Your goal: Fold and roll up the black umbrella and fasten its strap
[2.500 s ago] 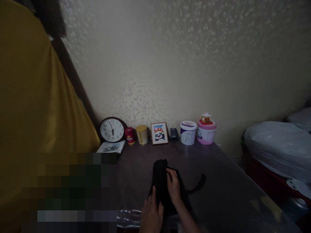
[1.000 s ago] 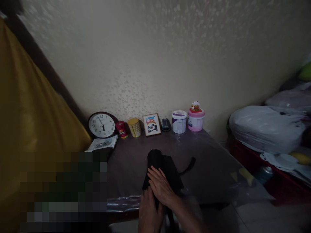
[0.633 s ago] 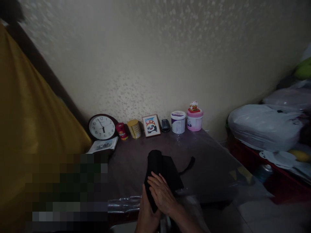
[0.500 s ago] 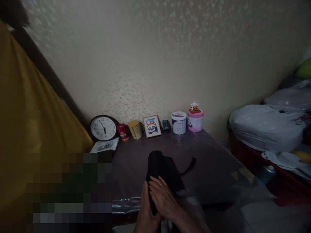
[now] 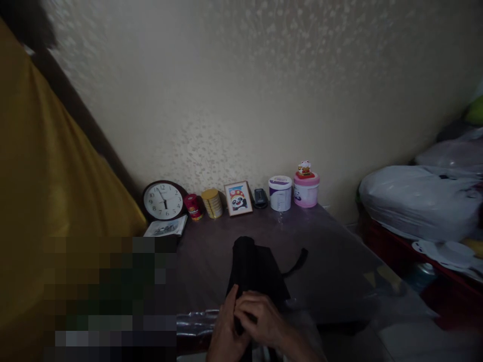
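A black fabric roll, partly rolled up, lies lengthwise at the table's near edge. Its loose flat flap spreads to the right, and a thin black strap curves away from that flap. My left hand grips the near end along its left side, fingers pointing forward. Across the top, my right hand has its fingers bent and pressed on the roll, close against my left fingers. The hands cover part of the near end.
Along the wall stand a clock, a red can, a yellow-lidded can, a framed panda picture, a white tub and a pink tub topped by a cat figurine. Bulky plastic bags sit at right; a yellow curtain hangs left.
My right hand's fingers, stretched flat over the roll before, are now bent and drawn back toward me. My left hand keeps its hold. The view has shifted slightly.
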{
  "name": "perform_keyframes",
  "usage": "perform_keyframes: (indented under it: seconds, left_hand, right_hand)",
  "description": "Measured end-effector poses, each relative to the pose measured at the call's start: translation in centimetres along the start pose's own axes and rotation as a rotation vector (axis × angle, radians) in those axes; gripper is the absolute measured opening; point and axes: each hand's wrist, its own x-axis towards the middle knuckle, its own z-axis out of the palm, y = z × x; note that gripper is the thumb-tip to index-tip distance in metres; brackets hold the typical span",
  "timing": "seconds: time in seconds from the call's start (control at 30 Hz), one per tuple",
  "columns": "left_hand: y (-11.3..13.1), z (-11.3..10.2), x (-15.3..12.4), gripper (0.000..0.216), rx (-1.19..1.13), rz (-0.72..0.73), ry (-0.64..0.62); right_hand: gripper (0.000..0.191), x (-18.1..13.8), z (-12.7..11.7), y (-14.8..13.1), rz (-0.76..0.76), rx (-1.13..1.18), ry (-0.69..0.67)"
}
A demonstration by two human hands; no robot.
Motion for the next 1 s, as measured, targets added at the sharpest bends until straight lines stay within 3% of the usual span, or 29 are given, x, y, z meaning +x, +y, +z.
perform_keyframes:
  seconds: [0.13,0.37,0.57,0.77,1.0]
  left_hand:
    - [-0.2,0.4,-0.1,0.07,0.135,0.001,-0.005]
    - [-0.7,1.1,-0.2,0.067,0.221,-0.042,-0.022]
    - [-0.5,1.1,-0.2,0.068,0.223,-0.058,-0.004]
    - [0.2,1.7,-0.5,0.066,0.198,-0.074,0.099]
    - [0.6,2.0,-0.5,0.063,0.19,-0.076,0.158]
  right_hand:
    - [0.027,0.9,-1.1,2.2,0.125,0.018,0.201]
    - [0.034,5.4,-0.5,8.1,0.156,-0.171,0.049]
    - [0.034,8.7,-0.8,11.5,0.355,-0.146,0.163]
    - [0.039,5.1,-4.4,13.6,0.645,-0.101,0.357]
    - [0.035,1.3,-6.3,11.6,0.757,0.17,0.332]
